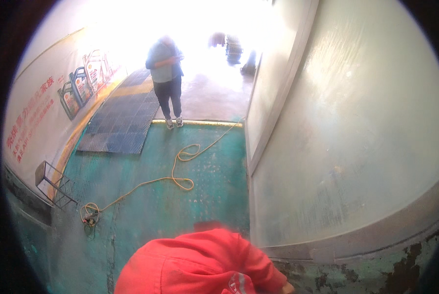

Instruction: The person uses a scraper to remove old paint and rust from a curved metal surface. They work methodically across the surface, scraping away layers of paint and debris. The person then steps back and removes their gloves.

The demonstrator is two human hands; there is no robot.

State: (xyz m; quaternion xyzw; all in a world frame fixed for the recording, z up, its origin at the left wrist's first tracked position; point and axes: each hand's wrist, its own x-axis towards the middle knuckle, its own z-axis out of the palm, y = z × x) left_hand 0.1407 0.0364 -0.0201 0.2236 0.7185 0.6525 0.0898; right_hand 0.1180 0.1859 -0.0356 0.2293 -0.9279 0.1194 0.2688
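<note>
Neither of my hands can be made out. Before me, at the bottom of the view, a person in a red work garment is bent over. A red sleeve reaches to the lower right, where a small part of a bare hand or wrist shows at the picture's edge; what it touches is hidden. On the green floor beyond lies a looped yellow hose or cable. Its near end is coiled around a small tool or fitting, too blurred to name.
Another person stands at the bright doorway, forearms raised. Ribbed floor mats lie at left beside a metal-framed stool and a printed wall banner. A large pale panel borders the right side.
</note>
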